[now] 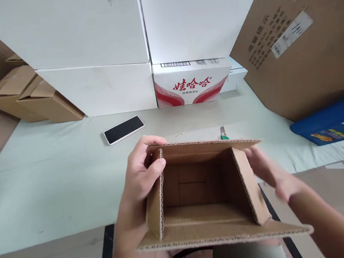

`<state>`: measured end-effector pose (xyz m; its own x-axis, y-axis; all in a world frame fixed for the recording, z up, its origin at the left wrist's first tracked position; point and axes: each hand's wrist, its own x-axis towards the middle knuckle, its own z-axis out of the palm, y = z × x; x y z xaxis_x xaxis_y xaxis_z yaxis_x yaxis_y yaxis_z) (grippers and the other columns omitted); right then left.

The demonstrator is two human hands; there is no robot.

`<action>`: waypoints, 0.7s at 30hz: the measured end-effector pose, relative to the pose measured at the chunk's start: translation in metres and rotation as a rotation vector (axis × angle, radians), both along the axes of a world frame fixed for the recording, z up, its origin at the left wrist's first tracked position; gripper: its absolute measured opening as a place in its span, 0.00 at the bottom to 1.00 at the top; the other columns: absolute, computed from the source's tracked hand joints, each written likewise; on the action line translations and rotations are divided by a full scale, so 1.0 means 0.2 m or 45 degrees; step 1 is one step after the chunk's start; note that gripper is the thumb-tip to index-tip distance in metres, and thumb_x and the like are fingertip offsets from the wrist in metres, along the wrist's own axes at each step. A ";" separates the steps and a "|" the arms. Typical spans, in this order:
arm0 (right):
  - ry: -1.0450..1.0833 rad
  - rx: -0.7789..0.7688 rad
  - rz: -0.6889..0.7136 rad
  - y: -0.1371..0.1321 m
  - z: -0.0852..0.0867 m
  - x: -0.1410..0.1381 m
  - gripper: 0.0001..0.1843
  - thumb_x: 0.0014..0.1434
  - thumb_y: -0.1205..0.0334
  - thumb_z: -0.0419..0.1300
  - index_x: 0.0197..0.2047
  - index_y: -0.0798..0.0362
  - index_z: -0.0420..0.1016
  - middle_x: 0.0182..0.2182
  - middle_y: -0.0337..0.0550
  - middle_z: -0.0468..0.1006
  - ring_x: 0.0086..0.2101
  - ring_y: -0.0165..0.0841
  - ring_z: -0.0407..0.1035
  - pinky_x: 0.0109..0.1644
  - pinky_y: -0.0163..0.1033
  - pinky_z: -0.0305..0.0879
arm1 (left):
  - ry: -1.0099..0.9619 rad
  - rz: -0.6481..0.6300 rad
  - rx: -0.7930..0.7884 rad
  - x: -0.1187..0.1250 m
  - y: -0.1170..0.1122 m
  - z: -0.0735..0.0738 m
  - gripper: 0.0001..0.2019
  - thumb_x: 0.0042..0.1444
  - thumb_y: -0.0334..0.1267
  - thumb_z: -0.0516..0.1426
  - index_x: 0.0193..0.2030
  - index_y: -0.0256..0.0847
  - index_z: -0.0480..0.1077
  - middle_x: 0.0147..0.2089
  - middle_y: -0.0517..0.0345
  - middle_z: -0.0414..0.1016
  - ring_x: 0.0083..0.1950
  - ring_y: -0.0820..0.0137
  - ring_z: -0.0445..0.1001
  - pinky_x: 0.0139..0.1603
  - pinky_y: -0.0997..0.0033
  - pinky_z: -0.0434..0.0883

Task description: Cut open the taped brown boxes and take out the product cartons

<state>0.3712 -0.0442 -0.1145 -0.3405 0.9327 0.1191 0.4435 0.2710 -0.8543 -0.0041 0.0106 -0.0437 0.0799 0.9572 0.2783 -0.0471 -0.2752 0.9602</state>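
A small brown corrugated cardboard box (195, 194) is held up in front of the person, just above the near edge of the pale green table (44, 175). Its top is open and its four flaps stand out, so the bare inside shows. The left hand (140, 175) clasps the box's left side. Its fingers (155, 168) curl over the upright left flap and close on the cardboard, with one fingertip resting on the far flap's edge. The right hand (267, 169) lies against the outside of the right wall and is blurred. Its fingers are partly hidden behind the right flap, so I cannot tell whether they grip or only touch.

Beyond the box, a black-screened phone in a white case (123, 129) lies flat on the table. A small green-handled tool (223, 133) sits just past the far flap. Large white cartons (63, 30) are stacked at the back, beside a white carton with red print (192, 83). Brown cardboard boxes (32, 96) sit at the left. A big brown cardboard sheet (302, 47) leans at the right, over a flat blue package (329, 120).
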 end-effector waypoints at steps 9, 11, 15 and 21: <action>-0.012 0.139 0.068 -0.40 -0.05 -0.18 0.92 0.34 0.22 0.74 0.75 0.29 0.04 0.79 0.29 0.17 0.78 0.51 0.24 0.81 0.61 0.38 | -0.110 0.033 -0.094 -0.05 0.04 -0.04 0.11 0.44 0.35 0.61 0.36 0.45 0.80 0.33 0.57 0.75 0.34 0.65 0.68 0.33 0.66 0.63; -0.073 0.215 0.042 -0.41 -0.06 -0.20 0.88 0.40 0.31 0.77 0.74 0.25 0.04 0.78 0.24 0.13 0.77 0.48 0.21 0.81 0.59 0.36 | -0.183 0.004 -0.110 -0.06 0.05 -0.05 0.11 0.44 0.36 0.60 0.35 0.44 0.80 0.36 0.55 0.78 0.36 0.65 0.70 0.36 0.65 0.66; -0.042 0.232 -0.029 -0.38 -0.11 -0.23 0.88 0.34 0.33 0.77 0.73 0.17 0.07 0.79 0.15 0.22 0.78 0.47 0.26 0.80 0.60 0.44 | -0.333 -0.090 -0.163 -0.03 0.05 -0.04 0.11 0.45 0.37 0.61 0.37 0.44 0.81 0.37 0.55 0.78 0.37 0.67 0.71 0.37 0.68 0.68; 0.000 0.233 -0.350 -0.45 0.05 -0.12 0.90 0.21 0.38 0.76 0.71 0.08 0.12 0.78 0.09 0.38 0.77 0.57 0.40 0.74 0.71 0.56 | -0.666 -0.036 -0.140 -0.05 0.08 -0.07 0.16 0.50 0.49 0.64 0.43 0.47 0.77 0.46 0.53 0.78 0.45 0.64 0.78 0.43 0.66 0.76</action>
<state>0.3470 -0.1341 -0.1038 -0.0791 0.9529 0.2929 0.5215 0.2899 -0.8025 -0.0138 0.0275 -0.0572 -0.0169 0.9824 0.1863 -0.5333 -0.1664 0.8294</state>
